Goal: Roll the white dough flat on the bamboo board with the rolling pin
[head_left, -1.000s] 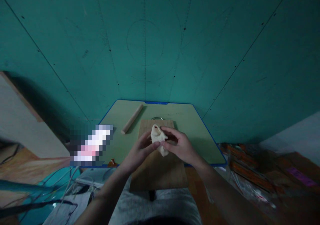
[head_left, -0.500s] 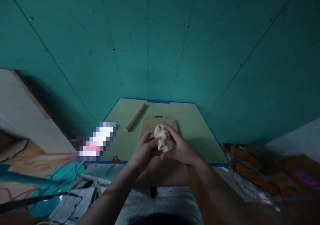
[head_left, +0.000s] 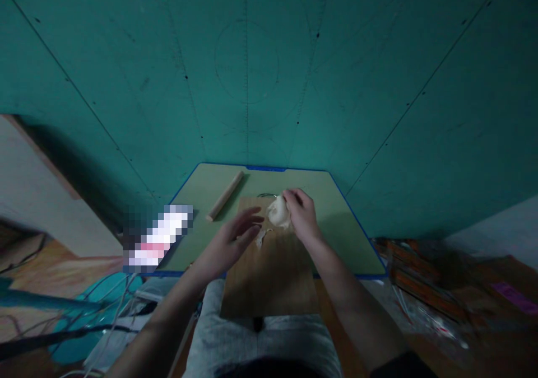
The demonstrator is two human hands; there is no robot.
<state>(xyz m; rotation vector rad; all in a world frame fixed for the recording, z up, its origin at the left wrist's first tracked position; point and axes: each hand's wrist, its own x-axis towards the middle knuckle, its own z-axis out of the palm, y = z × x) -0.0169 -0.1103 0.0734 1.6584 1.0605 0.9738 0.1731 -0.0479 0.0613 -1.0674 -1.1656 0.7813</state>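
A pale lump of dough (head_left: 278, 212) is held over the far part of a wooden cutting board (head_left: 271, 277). My right hand (head_left: 300, 210) pinches its right side with bent fingers. To the left of the dough, my left hand (head_left: 239, 235) is apart from it, fingers spread and slightly curled, with nothing in them. Small dough scraps (head_left: 261, 237) lie on the board beside my left fingertips. A wooden rolling pin (head_left: 226, 196) rests at a slant on the pale green table, left of the board.
The table (head_left: 340, 227) has a blue edge and stands against a green wall (head_left: 269, 87). A blurred-out bright object (head_left: 162, 238) lies at its left. Cables (head_left: 121, 305) hang at the lower left. Orange packages (head_left: 424, 283) lie at the lower right.
Both hands were around the dough. My left hand has let go and moved left, while my right hand has shifted right and away with the dough. Scraps on the board now show.
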